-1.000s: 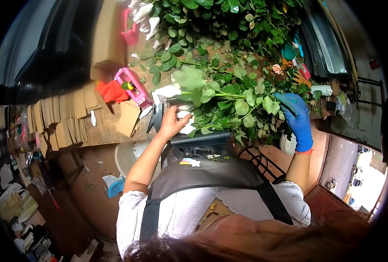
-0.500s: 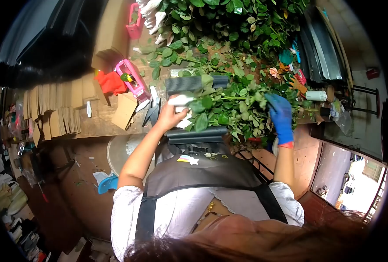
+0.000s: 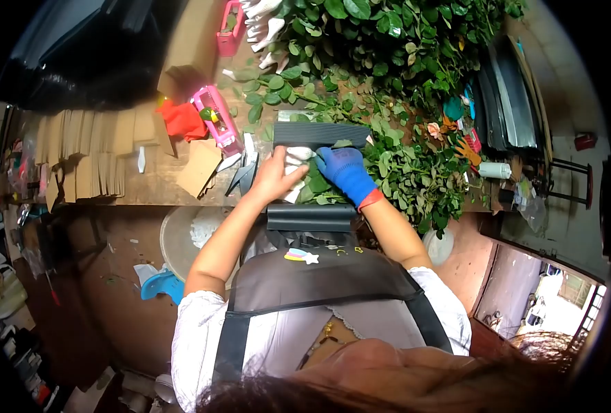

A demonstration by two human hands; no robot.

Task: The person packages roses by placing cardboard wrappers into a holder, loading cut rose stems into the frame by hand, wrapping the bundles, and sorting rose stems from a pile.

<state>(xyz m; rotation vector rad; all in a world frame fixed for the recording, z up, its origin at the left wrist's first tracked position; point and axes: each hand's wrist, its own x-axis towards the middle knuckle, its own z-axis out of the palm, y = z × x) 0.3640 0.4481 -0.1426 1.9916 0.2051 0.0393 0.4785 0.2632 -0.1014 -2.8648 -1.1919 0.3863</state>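
White-wrapped heads [image 3: 297,154], at least two, lie at the centre of the dial, on the worktable [image 3: 161,187] between the person's two hands. One left hand [image 3: 274,175], bare, is at 9 o'clock of them, its thumb apart from the other fingers and a white head in the space between; whether they press on it I cannot tell. One right hand [image 3: 346,173], in a blue glove, is at 3 o'clock, fingers bent down over green leaves [image 3: 315,186] just beside the white heads; how tightly they close is hidden.

Counting round from there: one black ribbed board [image 3: 322,131] at 12, just beyond the hands; one large heap of leafy stems [image 3: 388,48] at 1, too dense to count; one pale pink rose [image 3: 434,129] between 2 and 3; one orange glove [image 3: 466,152] and one white roll [image 3: 494,170] at 3, past a pile of loose foliage [image 3: 408,165]. One smooth dark ledge [image 3: 310,218] sits at 6. At 8 there is one round pale tub [image 3: 174,237] and one blue plastic piece [image 3: 162,285]. One dark scissor-like tool [image 3: 242,179] and one brown card [image 3: 199,168] lie at 9. Two pink holders stand out, the nearer [image 3: 217,124] at 10, beside one red cloth [image 3: 183,120], the farther [image 3: 229,31] at 11, next to a row of several more white wraps [image 3: 271,33].
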